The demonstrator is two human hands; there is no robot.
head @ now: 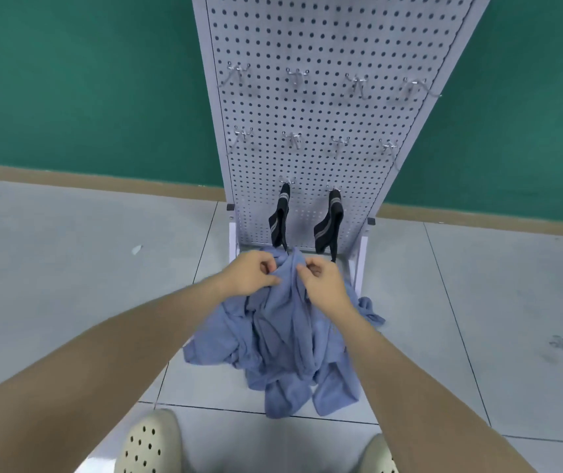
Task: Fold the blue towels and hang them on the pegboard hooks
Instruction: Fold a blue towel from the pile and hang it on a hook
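Shoes [152, 442] below; left hand [251, 273] and right hand [324, 281] each pinch blue towel [283, 336] edge. Unfolded; next, find corners.

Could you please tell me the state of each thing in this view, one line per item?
Left hand: pinching the blue towel's top edge.
Right hand: pinching the same edge.
Blue towel: lifted at the top, crumpled, unfolded, rest heaped on the floor.
Two dark cloths: hanging on the lowest hooks.
Upper hooks: bare.
Pegboard: upright against the wall.
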